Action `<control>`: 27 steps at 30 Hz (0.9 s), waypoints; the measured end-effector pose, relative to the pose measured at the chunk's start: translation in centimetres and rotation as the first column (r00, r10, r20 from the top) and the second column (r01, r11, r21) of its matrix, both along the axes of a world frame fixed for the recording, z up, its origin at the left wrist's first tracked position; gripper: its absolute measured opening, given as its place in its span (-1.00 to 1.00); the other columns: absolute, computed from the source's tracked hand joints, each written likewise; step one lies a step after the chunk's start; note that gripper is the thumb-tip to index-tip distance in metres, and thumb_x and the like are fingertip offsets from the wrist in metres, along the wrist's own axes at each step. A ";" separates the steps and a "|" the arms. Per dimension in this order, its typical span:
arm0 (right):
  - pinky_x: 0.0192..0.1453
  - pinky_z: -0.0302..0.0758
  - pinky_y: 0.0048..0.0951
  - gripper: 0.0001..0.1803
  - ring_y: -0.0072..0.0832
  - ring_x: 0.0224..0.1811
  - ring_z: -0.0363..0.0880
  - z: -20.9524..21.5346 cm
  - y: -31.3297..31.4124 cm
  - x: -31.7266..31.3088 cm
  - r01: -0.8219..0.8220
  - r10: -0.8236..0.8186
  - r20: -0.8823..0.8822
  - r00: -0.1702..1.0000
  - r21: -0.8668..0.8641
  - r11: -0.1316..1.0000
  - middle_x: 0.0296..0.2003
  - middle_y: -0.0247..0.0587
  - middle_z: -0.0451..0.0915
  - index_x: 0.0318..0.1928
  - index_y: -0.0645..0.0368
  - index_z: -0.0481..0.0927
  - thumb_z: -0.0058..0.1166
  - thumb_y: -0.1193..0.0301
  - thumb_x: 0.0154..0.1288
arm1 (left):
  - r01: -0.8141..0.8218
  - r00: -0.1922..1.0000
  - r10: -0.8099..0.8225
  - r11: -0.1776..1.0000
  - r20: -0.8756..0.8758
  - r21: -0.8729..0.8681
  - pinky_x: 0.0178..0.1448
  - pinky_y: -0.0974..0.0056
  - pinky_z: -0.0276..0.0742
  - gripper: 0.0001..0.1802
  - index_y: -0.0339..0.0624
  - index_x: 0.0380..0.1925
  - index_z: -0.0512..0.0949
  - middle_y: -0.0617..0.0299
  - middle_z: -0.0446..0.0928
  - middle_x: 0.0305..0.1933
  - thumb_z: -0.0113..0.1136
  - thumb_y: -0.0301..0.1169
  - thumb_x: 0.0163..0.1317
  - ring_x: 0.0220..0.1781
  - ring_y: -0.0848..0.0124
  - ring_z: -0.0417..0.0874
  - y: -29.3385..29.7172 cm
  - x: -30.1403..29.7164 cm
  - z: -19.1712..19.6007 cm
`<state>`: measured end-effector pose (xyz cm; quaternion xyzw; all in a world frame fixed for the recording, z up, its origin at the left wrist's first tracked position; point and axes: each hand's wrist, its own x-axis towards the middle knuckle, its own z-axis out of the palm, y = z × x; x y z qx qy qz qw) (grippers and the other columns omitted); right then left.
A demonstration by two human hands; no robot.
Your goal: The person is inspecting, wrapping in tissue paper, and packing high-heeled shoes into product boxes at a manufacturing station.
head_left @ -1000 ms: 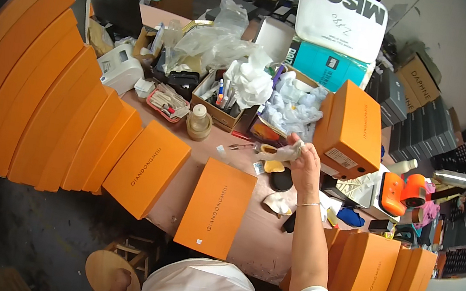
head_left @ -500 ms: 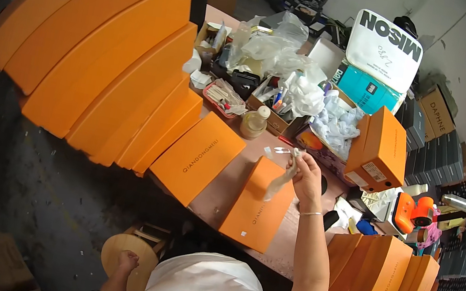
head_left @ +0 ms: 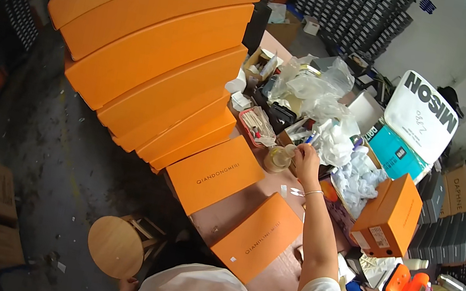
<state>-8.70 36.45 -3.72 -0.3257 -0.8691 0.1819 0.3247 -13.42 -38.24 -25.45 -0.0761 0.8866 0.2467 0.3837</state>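
My right hand (head_left: 306, 163) reaches over the table beside a squat glass jar (head_left: 277, 160) of yellowish liquid. Its fingers are closed together at the lower end of a blue pen (head_left: 311, 137) by the supply box; whether they grip the pen or something else is hidden. On the table near the right wrist lie small white pieces (head_left: 296, 192). Closest to me is an orange shoebox (head_left: 258, 236), with another orange shoebox (head_left: 216, 175) to its left. Low down, my left hand (head_left: 127, 286) is at the edge of a round wooden stool (head_left: 116, 247), its fingers mostly hidden.
A tall stack of orange shoeboxes (head_left: 160, 28) rises at the left. Plastic bags (head_left: 316, 88) and a red tray of sticks (head_left: 257, 127) crowd the back. At the right stand a tilted orange shoebox (head_left: 389, 216), an orange tool (head_left: 408, 284) and more boxes.
My right hand has moved back toward the jar and supply box; the limp whitish piece it held is out of sight. My left hand has come off the stool top to its edge. The view has shifted.
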 end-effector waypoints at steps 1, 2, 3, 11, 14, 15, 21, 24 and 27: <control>-0.16 0.50 -0.24 -0.84 -0.10 -0.26 0.58 -0.3 0.3 0.1 0.001 -0.001 0.043 0.999 0.001 1.000 -0.31 -0.02 0.56 -0.24 0.23 0.63 0.14 0.44 0.17 | -0.117 0.989 0.115 0.993 0.089 0.020 -0.26 0.28 0.57 -0.84 -0.30 -0.33 0.65 0.14 0.65 -0.39 0.33 -0.49 0.06 -0.39 0.36 0.64 1.6 0.4 2.3; -0.17 0.50 -0.22 -0.84 -0.09 -0.27 0.57 -0.5 0.2 -0.2 -0.029 0.028 0.023 0.999 0.034 0.999 -0.32 -0.03 0.55 -0.23 0.21 0.63 0.13 0.45 0.18 | -0.152 0.985 0.150 0.988 0.088 0.022 -0.26 0.28 0.56 -0.83 -0.30 -0.31 0.65 0.15 0.65 -0.38 0.32 -0.50 0.06 -0.39 0.36 0.64 1.9 1.4 3.5; -0.18 0.51 -0.21 -0.85 -0.08 -0.28 0.57 -0.4 0.0 -0.4 -0.056 0.056 0.003 0.998 0.069 0.996 -0.33 -0.04 0.54 -0.23 0.20 0.63 0.12 0.45 0.18 | -0.186 0.979 0.183 0.982 0.089 0.027 -0.26 0.28 0.56 -0.81 -0.30 -0.28 0.65 0.15 0.65 -0.37 0.31 -0.51 0.07 -0.38 0.37 0.64 2.1 2.4 4.3; -0.09 0.51 -0.23 -0.68 -0.16 -0.15 0.55 -1.8 -1.8 0.1 -0.033 0.022 0.053 0.998 0.229 0.973 -0.18 -0.12 0.53 -0.05 0.05 0.62 0.21 0.36 0.14 | -0.112 0.984 0.109 0.994 0.140 0.010 -0.25 0.30 0.57 -0.75 -0.29 -0.20 0.64 0.14 0.66 -0.31 0.28 -0.55 0.07 -0.36 0.38 0.65 2.0 3.7 3.9; 0.06 0.49 -0.21 -0.54 -0.11 0.05 0.50 -4.1 -1.4 0.9 -0.031 0.031 0.005 1.000 0.175 0.984 0.03 -0.06 0.49 0.10 0.01 0.53 0.23 0.38 0.13 | 0.016 0.989 -0.014 1.000 0.144 -0.013 -0.26 0.28 0.58 -0.76 -0.30 -0.21 0.64 0.14 0.65 -0.31 0.26 -0.58 0.06 -0.37 0.36 0.66 4.5 1.9 5.9; 0.08 0.48 -0.21 -0.52 -0.10 0.07 0.50 -4.8 -1.0 1.0 -0.035 0.038 -0.023 0.999 0.134 0.990 0.04 -0.05 0.49 0.11 0.01 0.52 0.22 0.39 0.14 | 0.075 0.991 -0.073 0.997 0.114 -0.018 -0.26 0.26 0.59 -0.77 -0.31 -0.22 0.64 0.13 0.65 -0.32 0.25 -0.60 0.06 -0.37 0.35 0.66 5.6 1.1 6.8; 0.13 0.44 -0.21 -0.60 0.02 0.04 0.48 -3.8 -0.8 1.3 0.027 -0.031 -0.160 0.987 -0.029 0.999 0.00 0.04 0.50 0.02 0.17 0.49 0.21 0.46 0.14 | -0.175 0.984 0.170 0.973 0.045 0.148 -0.35 0.22 0.66 -0.87 -0.33 -0.34 0.62 0.13 0.60 -0.43 0.17 -0.69 0.10 -0.43 0.28 0.66 6.1 -3.0 5.3; -0.05 0.49 -0.43 -0.62 -0.41 -0.18 0.54 -2.9 -1.7 4.4 0.228 -0.314 -0.441 0.841 -0.238 0.944 -0.16 -0.12 0.55 0.02 0.30 0.45 0.21 0.45 0.22 | -0.240 0.971 0.235 0.951 0.051 0.195 -0.39 0.25 0.64 -0.93 -0.34 -0.39 0.62 0.15 0.59 -0.48 0.20 -0.66 0.12 -0.47 0.31 0.65 6.2 -3.5 3.8; -0.11 0.55 -0.44 -0.65 -0.44 -0.20 0.56 -4.8 -1.9 9.1 0.071 -0.645 -0.672 0.364 -0.671 0.738 -0.17 -0.15 0.54 0.03 0.30 0.40 0.14 0.45 0.30 | -0.178 0.984 0.170 0.961 0.054 0.211 -0.43 0.29 0.59 -0.99 -0.32 -0.44 0.63 0.19 0.59 -0.52 0.27 -0.60 0.11 -0.52 0.38 0.63 5.8 -3.5 1.5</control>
